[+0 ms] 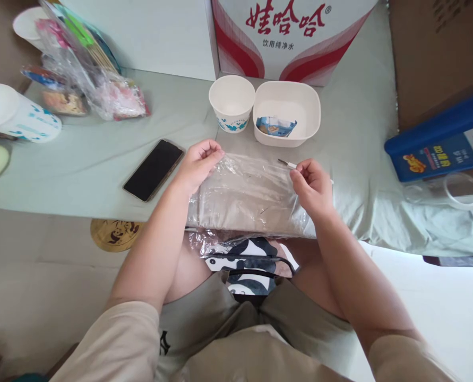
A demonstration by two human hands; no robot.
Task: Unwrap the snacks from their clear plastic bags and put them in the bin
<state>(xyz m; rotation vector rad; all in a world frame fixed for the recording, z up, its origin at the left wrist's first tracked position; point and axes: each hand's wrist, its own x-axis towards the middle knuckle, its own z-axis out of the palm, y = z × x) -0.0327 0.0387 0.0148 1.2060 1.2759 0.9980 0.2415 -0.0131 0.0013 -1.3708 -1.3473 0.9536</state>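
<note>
A clear plastic bag (248, 196) with folded grey-brown fabric inside lies on the table's near edge in front of me. My left hand (198, 164) pinches the bag's upper left corner, fingers closed on the plastic. My right hand (314, 185) is closed at the bag's upper right corner, and a small thin metal piece (286, 163) sticks out from its fingertips. A second clear bag with a black-and-white printed item (248, 257) hangs below the table edge over my lap.
A black phone (154, 170) lies left of the bag. Behind stand a white paper cup (231, 102) and a white tray (308, 114) holding a small packet. A red-and-white carton (287, 32) stands at the back, plastic-wrapped goods (88, 74) far left, a blue box (439, 138) right.
</note>
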